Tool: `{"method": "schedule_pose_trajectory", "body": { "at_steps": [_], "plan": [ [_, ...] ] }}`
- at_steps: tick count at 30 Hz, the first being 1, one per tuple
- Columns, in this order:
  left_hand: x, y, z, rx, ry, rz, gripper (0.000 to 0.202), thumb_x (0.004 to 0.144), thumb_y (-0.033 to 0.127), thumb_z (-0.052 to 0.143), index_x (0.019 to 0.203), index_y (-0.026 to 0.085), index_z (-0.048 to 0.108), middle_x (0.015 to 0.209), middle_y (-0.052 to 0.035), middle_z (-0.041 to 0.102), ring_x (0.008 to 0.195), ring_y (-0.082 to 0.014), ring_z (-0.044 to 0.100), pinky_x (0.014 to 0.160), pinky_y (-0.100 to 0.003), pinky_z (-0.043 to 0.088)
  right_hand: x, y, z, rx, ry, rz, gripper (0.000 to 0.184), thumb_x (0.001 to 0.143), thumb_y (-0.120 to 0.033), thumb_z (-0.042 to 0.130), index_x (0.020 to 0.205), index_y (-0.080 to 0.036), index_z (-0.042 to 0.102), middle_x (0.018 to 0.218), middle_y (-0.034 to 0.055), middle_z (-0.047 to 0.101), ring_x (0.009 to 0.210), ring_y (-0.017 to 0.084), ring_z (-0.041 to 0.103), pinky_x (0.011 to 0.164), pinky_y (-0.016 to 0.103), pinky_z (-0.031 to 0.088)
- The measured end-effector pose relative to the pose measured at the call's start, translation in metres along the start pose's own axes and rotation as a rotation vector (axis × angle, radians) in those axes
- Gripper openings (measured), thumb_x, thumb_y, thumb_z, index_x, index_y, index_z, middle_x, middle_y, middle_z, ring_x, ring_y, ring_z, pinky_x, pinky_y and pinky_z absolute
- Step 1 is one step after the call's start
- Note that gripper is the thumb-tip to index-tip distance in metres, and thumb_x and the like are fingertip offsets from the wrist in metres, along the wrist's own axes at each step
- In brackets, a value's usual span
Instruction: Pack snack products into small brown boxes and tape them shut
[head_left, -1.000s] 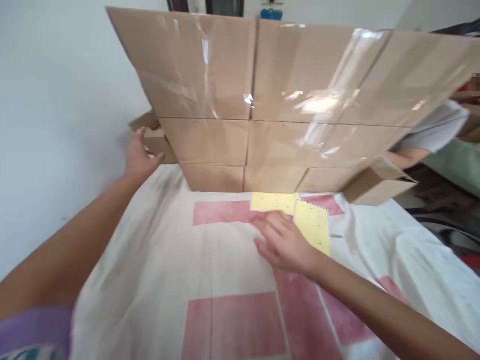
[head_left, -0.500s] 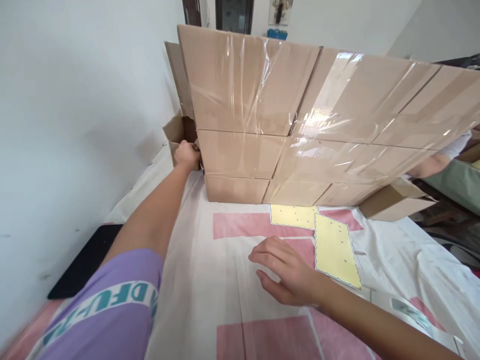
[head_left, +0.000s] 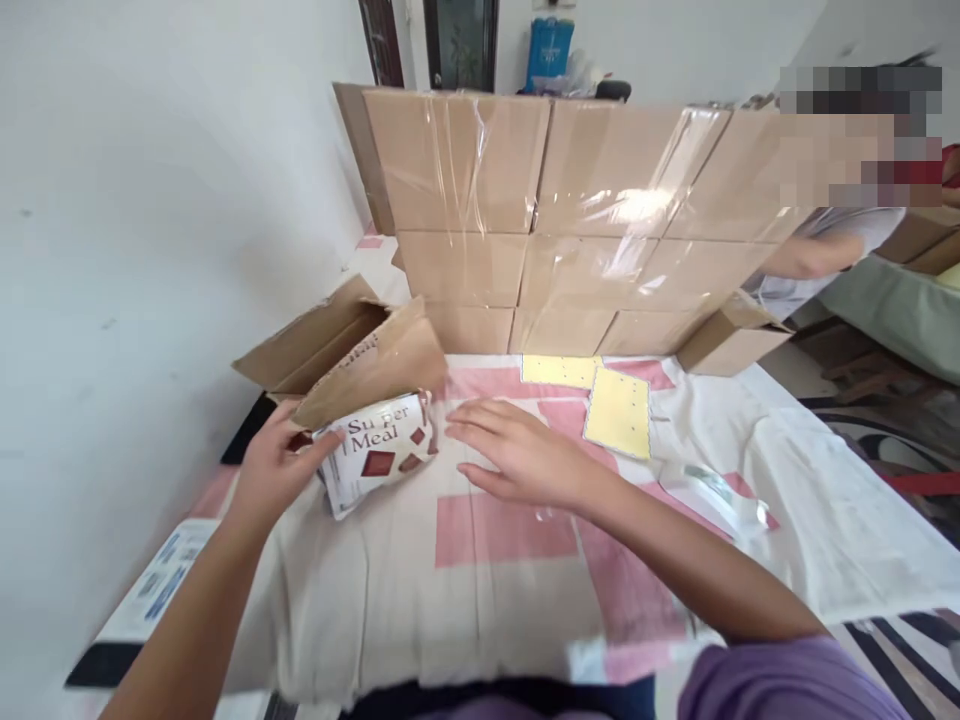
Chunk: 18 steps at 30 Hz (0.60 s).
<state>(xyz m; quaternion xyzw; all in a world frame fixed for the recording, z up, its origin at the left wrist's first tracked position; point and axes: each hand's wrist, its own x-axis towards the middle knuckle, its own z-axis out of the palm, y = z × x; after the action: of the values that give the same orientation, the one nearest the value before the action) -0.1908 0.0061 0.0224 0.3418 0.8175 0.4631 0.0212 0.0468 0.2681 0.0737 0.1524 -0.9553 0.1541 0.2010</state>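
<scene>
My left hand is closed on the left end of a white "Super Meal" packet with brown squares printed on it, thumb on the front face. Right behind it an open cardboard box tilts with its flaps up; whether my hidden fingers also grip the box, I cannot tell. My right hand hangs over the cloth just right of the packet, fingers stretched out and holding nothing.
A tall taped cardboard panel stands across the table. Yellow paper pieces, a small box and a tape dispenser lie on the right. Another person's arm is behind the panel. A white wall borders the left.
My left hand has come back from the panel's left end with the packet, and the open box is now nearer me. My right hand stays open over the cloth, now beside the packet.
</scene>
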Motion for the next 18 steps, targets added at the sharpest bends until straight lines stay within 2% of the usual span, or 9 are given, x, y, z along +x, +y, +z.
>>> {"method": "schedule_pose_trajectory", "body": {
  "at_steps": [2, 4, 5, 8, 9, 11, 13, 15, 18],
  "plan": [
    [-0.033, 0.019, 0.012, -0.131, -0.055, -0.014, 0.037, 0.082, 0.044, 0.080, 0.113, 0.025, 0.071, 0.122, -0.0036, 0.070, 0.111, -0.0279, 0.068, 0.091, -0.038, 0.058, 0.006, -0.015, 0.002, -0.025, -0.109, 0.040, 0.045, 0.099, -0.033, 0.065, 0.137, -0.012, 0.058, 0.143, 0.0208, 0.064, 0.133, 0.033, 0.057, 0.112, 0.053, 0.049],
    [-0.054, 0.039, 0.026, -0.206, -0.103, 0.022, 0.044, 0.083, 0.044, 0.080, 0.120, 0.025, 0.070, 0.126, -0.0057, 0.071, 0.119, -0.0299, 0.068, 0.100, -0.042, 0.058, 0.004, -0.025, 0.005, -0.023, -0.176, 0.123, 0.049, 0.095, -0.036, 0.070, 0.135, -0.009, 0.059, 0.135, 0.0214, 0.066, 0.127, 0.035, 0.058, 0.108, 0.053, 0.050],
    [-0.061, 0.048, 0.033, -0.208, -0.137, 0.068, 0.042, 0.085, 0.045, 0.079, 0.120, 0.024, 0.070, 0.128, -0.0067, 0.070, 0.120, -0.0299, 0.067, 0.102, -0.042, 0.058, -0.002, -0.029, 0.006, -0.005, -0.203, 0.168, 0.044, 0.095, -0.035, 0.071, 0.129, -0.010, 0.062, 0.126, 0.0197, 0.069, 0.121, 0.034, 0.060, 0.104, 0.051, 0.051],
    [-0.072, 0.072, 0.050, -0.109, -0.288, 0.279, 0.030, 0.092, 0.045, 0.072, 0.110, 0.022, 0.073, 0.130, -0.0094, 0.067, 0.125, -0.0291, 0.065, 0.109, -0.043, 0.055, -0.032, -0.040, 0.006, 0.129, -0.276, 0.249, 0.010, 0.097, -0.025, 0.067, 0.099, -0.015, 0.067, 0.099, 0.0094, 0.070, 0.098, 0.025, 0.064, 0.088, 0.039, 0.051],
    [-0.074, 0.079, 0.054, -0.070, -0.353, 0.350, 0.027, 0.094, 0.045, 0.069, 0.107, 0.022, 0.073, 0.133, -0.0103, 0.065, 0.127, -0.0291, 0.063, 0.111, -0.044, 0.054, -0.045, -0.044, 0.004, 0.173, -0.285, 0.259, 0.007, 0.097, -0.020, 0.064, 0.091, -0.017, 0.065, 0.094, 0.0067, 0.068, 0.092, 0.022, 0.063, 0.083, 0.035, 0.049],
    [-0.076, 0.090, 0.061, -0.016, -0.494, 0.454, 0.027, 0.095, 0.048, 0.068, 0.104, 0.022, 0.073, 0.143, -0.0119, 0.060, 0.134, -0.0298, 0.060, 0.113, -0.043, 0.053, -0.073, -0.053, -0.006, 0.232, -0.249, 0.267, 0.015, 0.098, -0.014, 0.058, 0.084, -0.018, 0.061, 0.092, 0.0041, 0.063, 0.085, 0.018, 0.060, 0.074, 0.031, 0.047],
    [-0.077, 0.098, 0.066, 0.011, -0.622, 0.510, 0.037, 0.089, 0.057, 0.074, 0.101, 0.022, 0.072, 0.153, -0.0126, 0.054, 0.137, -0.0313, 0.058, 0.110, -0.042, 0.055, -0.101, -0.065, -0.027, 0.273, -0.176, 0.263, 0.020, 0.101, -0.014, 0.053, 0.082, -0.019, 0.058, 0.095, 0.0041, 0.061, 0.085, 0.017, 0.059, 0.073, 0.031, 0.048],
    [-0.078, 0.103, 0.070, 0.039, -0.710, 0.534, 0.051, 0.077, 0.066, 0.082, 0.099, 0.022, 0.070, 0.158, -0.0134, 0.051, 0.134, -0.0328, 0.061, 0.102, -0.040, 0.059, -0.124, -0.076, -0.059, 0.314, -0.091, 0.263, 0.021, 0.103, -0.017, 0.052, 0.084, -0.021, 0.059, 0.098, 0.0045, 0.062, 0.087, 0.018, 0.061, 0.074, 0.032, 0.051],
    [-0.081, 0.107, 0.075, 0.130, -0.737, 0.578, 0.061, 0.068, 0.074, 0.083, 0.093, 0.021, 0.066, 0.157, -0.0136, 0.053, 0.118, -0.0308, 0.070, 0.086, -0.036, 0.061, -0.148, -0.091, -0.119, 0.262, 0.109, 0.280, 0.011, 0.100, -0.018, 0.061, 0.093, -0.025, 0.065, 0.094, 0.0034, 0.065, 0.085, 0.018, 0.064, 0.071, 0.033, 0.052]
  ]
}}
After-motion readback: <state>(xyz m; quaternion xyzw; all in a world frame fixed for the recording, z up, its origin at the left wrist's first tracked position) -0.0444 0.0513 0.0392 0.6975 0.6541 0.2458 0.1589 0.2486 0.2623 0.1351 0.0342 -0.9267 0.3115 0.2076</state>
